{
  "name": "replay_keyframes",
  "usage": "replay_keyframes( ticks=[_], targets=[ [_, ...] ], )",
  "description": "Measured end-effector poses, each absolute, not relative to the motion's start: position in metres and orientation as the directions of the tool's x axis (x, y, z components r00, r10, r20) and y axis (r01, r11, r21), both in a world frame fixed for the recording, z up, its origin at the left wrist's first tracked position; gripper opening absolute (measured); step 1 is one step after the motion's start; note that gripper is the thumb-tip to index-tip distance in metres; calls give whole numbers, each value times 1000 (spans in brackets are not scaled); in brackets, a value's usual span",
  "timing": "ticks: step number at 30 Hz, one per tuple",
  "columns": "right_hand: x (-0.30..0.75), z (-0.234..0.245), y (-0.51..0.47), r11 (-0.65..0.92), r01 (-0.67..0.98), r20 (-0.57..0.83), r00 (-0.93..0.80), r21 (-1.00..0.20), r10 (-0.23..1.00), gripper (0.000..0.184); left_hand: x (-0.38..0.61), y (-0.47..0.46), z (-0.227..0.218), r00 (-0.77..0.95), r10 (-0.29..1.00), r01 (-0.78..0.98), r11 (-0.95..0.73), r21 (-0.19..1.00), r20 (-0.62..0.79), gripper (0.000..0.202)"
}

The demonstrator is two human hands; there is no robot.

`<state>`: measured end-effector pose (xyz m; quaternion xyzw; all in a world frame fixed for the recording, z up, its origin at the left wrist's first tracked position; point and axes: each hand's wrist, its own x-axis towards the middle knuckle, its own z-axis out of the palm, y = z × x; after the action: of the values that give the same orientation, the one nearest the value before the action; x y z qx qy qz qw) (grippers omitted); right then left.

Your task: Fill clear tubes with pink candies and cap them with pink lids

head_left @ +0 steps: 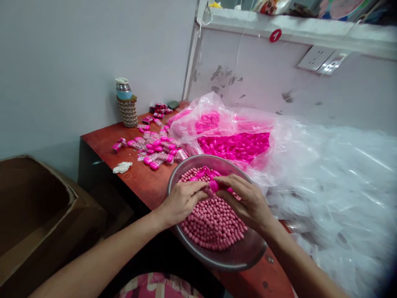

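Note:
Over a steel bowl (198, 260) of round pink beads (214, 223), my two hands meet. My left hand (182, 200) is closed on a small clear container (210, 192) that has pink in it. Between finger and thumb, my right hand (243, 196) grips a bright pink cap (214, 186) at the container's end. Whether the cap is fully seated I cannot tell. Several loose pink caps (204, 171) lie on the beads behind my hands. Left of the bowl, bead-filled containers with pink caps (156, 147) are heaped on the table.
Behind the bowl, a plastic bag (214, 103) lies open, full of pink caps (238, 145). Large clear bags (335, 178) cover the right side of the red table (139, 182). A bottle in a knitted sleeve (127, 107) stands far left. Near the left edge is a cardboard box (62, 203).

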<state>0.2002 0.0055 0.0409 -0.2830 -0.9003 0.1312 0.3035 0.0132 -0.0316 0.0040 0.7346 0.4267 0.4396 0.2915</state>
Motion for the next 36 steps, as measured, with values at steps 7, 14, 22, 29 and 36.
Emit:
replay_keyframes(
  ticks=[7, 14, 22, 29, 36],
  targets=[
    [197, 27, -5, 872, 441, 479, -730, -213, 487, 25, 12, -35, -1, 230, 890, 386, -454, 803, 393, 21],
    [199, 16, -17, 868, 490, 441, -764, -81, 472, 23, 11, -37, -8, 335, 847, 455, -529, 716, 413, 22],
    [201, 26, -6, 399, 195, 266, -483, -896, 834, 29, 11, -28, 3, 154, 963, 23, -225, 974, 219, 28],
    [209, 12, 2, -113, -222, -4, -439, -968, 899, 26, 10, -28, 2, 183, 954, 52, -251, 967, 238, 25],
    [191, 20, 0, -548, -109, -331, -694, -830, 639, 27, 12, -31, 2, 211, 922, 203, -366, 908, 325, 25]
  ],
)
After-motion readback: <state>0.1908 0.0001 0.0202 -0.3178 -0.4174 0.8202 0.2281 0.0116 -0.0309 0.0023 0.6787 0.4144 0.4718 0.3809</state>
